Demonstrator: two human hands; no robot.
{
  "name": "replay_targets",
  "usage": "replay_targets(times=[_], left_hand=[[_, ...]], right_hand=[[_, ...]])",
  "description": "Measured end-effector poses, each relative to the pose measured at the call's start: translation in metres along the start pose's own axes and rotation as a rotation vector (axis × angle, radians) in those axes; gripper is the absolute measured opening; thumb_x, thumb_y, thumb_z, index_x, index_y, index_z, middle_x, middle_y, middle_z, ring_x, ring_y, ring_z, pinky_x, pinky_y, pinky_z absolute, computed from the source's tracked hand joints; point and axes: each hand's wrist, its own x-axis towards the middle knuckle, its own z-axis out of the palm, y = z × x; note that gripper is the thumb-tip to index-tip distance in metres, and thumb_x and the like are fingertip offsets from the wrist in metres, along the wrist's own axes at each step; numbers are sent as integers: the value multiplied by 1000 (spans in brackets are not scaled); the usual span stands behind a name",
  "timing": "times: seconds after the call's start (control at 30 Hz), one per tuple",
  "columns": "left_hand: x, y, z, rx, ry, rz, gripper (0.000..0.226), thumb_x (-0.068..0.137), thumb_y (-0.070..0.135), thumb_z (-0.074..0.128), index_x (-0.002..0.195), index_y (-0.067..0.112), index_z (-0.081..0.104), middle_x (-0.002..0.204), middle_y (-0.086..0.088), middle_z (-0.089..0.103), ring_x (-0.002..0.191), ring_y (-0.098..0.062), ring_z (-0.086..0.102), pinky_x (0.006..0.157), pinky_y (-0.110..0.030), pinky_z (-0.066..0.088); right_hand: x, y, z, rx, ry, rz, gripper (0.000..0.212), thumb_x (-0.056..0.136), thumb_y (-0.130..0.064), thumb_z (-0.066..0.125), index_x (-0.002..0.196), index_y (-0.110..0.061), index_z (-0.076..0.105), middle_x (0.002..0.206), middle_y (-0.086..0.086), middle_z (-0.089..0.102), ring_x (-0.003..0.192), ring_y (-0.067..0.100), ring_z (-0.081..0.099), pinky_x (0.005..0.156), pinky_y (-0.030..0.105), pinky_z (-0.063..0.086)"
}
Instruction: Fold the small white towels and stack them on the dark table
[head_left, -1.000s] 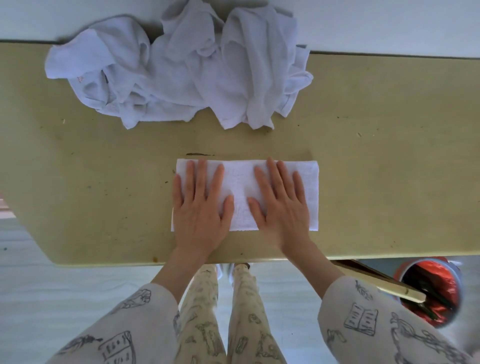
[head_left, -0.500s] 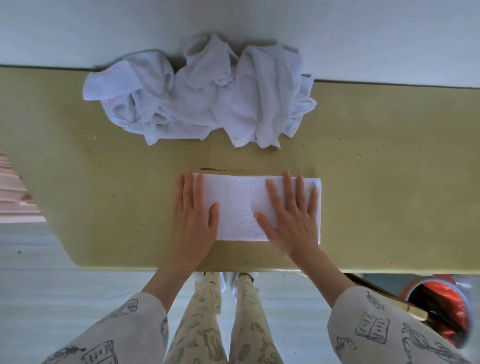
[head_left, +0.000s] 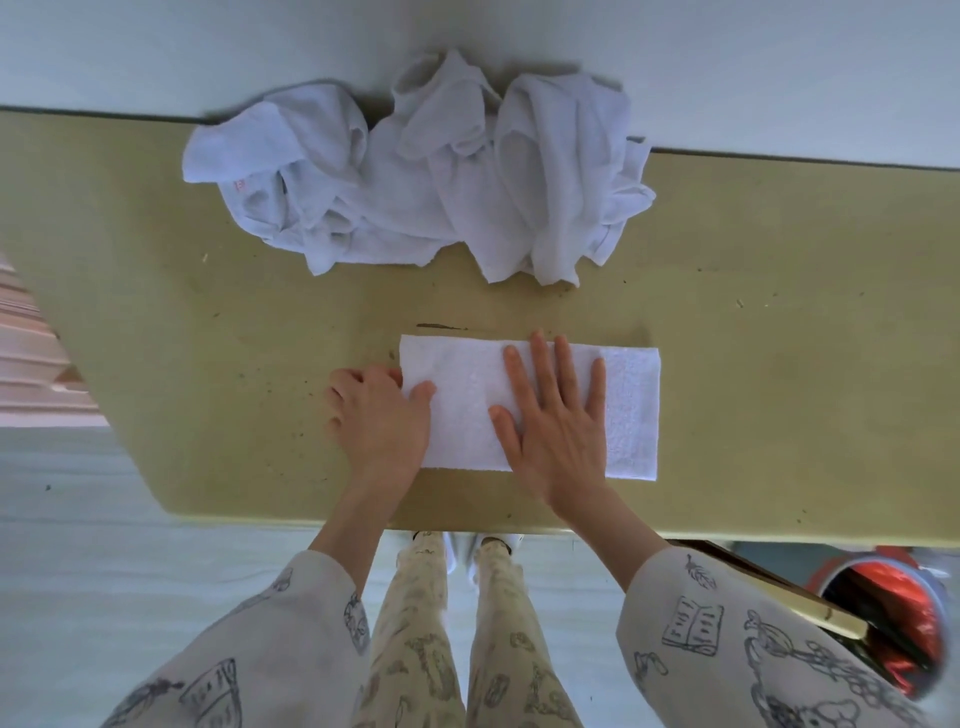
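My right hand (head_left: 558, 421) presses flat on the folded white towel (head_left: 467, 384); my left hand (head_left: 376, 415) pinches its left edge, thumb on top.

white folded towel (head_left: 467, 400) and white crumpled towels (head_left: 431, 176) on an olive-yellow bench (head_left: 779, 364); cream sleeves (head_left: 727, 639) with dark line drawings, red-lined bin (head_left: 893, 618)

Left hand (head_left: 376, 415) curled, pinching; right hand (head_left: 558, 415) flat, fingers spread.

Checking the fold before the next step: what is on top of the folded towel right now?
The right hand lies flat on the folded towel; the left hand pinches its left edge, thumb on top. Whatever lies under the palms is covered.
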Motion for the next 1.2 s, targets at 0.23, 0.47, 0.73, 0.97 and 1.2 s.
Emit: replay_targets(times=[0.23,0.47,0.73,0.97,1.2], left_hand=[[-3,6,-10,-292,-92,-18,34,87,20,61,111,10,38,95,-1,51,83,-21,53,70,-34,43],[0,-1,-19,-362,-220,46,24,90,29,54,101,8,59,85,-1,60,70,-12,54,55,-22,39],[-15,8,-31,-423,-160,224,16,93,25,50,90,12,58,92,-14,64,78,-26,56,67,-35,47],[-27,28,-41,-451,-203,327,10,91,26,53,97,21,60,88,0,65,84,-24,61,74,-42,51],[-48,68,-23,-485,-282,367,5,91,21,54,90,24,58,78,8,62,61,-1,63,54,-24,56]], right_hand=[[0,0,-1,10,-20,17,62,97,-50,15,145,-12,24,153,11,26,142,27,17,112,57,12],[3,-15,-24,695,140,136,55,98,-39,12,146,-12,8,156,0,10,144,7,4,119,25,3],[17,-56,-29,1314,84,242,47,93,-42,15,138,-37,2,153,-14,4,140,-9,5,113,11,7],[15,-32,-45,1764,175,537,54,94,-36,24,145,-16,26,146,-12,31,138,3,28,116,27,23],[-22,40,-71,1635,284,714,31,102,-17,31,111,-10,60,108,11,67,95,22,66,84,29,54]])
